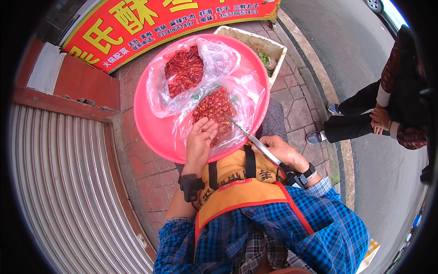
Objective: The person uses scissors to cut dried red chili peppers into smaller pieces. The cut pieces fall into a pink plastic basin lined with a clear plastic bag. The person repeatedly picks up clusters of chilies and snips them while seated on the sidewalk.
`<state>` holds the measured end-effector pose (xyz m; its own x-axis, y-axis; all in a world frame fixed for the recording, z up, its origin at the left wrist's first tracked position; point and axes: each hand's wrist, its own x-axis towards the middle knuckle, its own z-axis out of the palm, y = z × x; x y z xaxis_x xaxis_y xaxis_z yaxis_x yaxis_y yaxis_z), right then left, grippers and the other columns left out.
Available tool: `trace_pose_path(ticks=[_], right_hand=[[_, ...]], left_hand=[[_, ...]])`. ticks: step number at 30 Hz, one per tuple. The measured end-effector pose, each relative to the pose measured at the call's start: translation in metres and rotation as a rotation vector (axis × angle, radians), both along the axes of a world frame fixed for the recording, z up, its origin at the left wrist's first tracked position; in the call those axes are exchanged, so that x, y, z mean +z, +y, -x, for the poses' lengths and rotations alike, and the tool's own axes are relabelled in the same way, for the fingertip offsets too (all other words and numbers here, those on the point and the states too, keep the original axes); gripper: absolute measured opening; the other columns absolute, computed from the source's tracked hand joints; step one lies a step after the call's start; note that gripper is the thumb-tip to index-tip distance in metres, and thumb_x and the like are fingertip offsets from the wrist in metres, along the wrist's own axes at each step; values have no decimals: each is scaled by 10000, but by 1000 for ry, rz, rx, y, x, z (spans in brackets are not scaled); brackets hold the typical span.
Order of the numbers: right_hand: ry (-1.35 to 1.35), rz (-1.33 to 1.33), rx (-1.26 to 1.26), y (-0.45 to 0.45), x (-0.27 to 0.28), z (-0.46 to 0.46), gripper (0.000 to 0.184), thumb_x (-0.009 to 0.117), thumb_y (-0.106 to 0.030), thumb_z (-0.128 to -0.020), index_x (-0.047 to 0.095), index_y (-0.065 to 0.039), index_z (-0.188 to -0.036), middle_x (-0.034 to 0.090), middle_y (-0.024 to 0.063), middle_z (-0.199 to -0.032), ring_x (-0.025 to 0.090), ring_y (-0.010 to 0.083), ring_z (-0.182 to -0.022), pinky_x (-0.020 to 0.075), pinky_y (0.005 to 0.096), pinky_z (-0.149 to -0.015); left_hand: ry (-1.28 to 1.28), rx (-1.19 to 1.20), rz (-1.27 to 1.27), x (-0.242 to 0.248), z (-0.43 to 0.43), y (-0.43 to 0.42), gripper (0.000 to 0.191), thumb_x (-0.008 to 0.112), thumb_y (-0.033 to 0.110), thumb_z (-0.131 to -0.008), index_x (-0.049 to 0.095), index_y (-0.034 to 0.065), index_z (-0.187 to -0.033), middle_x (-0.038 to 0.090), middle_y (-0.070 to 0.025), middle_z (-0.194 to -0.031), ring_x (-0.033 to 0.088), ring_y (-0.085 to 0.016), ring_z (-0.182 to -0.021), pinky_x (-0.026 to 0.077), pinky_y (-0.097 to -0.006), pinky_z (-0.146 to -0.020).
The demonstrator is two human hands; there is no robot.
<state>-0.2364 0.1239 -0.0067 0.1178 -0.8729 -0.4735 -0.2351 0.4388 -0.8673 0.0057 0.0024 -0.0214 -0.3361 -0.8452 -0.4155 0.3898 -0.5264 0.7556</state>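
A pink plastic basket (pixel 150 133) rests before me with two clear plastic bags in it. The far bag (pixel 219 56) holds whole dried red chilies (pixel 183 72). In the near bag (pixel 248 99) lie red chilies cut into small pieces (pixel 215 109), with pale seeds among them. Over this bag's near side, my left hand (pixel 200 140) is cupped palm up, and a small red chili piece shows at its fingers. My right hand (pixel 282 150) grips metal scissors (pixel 261 147), whose tips point at the cut chilies. The scissors' handles are partly hidden by the hand.
Behind the basket stands a white foam box (pixel 279 56) with greens inside. A red sign (pixel 137 30) bearing writing lies beyond. A roller shutter (pixel 68 178) is on the left. To the right, a person (pixel 362 113) stands at the curb beside the road (pixel 342 54).
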Motion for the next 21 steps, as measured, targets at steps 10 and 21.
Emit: trace_pose_path(ticks=[10,21], right_hand=[[-19,-48,7,-6,3,-2,440,658,-434,-860,652,3,-810,551,-4,-640,470,65,-621,403,277,-549],[-12,32,67,-11,9,-2,406,641,-396,-879,654,-1,-971,623,53,-750,529,93,-724,458,295,-654]], left_hand=[[-170,-35,35,-3,2,3,328,565,9,-903,461,-13,-1213,602,-143,-1053,651,-192,-872,531,-228,-701],[-288,-205,80,7,6,3,208,578,214,-944,607,35,-1046,614,-28,-713,541,-66,-526,390,-176,-466]])
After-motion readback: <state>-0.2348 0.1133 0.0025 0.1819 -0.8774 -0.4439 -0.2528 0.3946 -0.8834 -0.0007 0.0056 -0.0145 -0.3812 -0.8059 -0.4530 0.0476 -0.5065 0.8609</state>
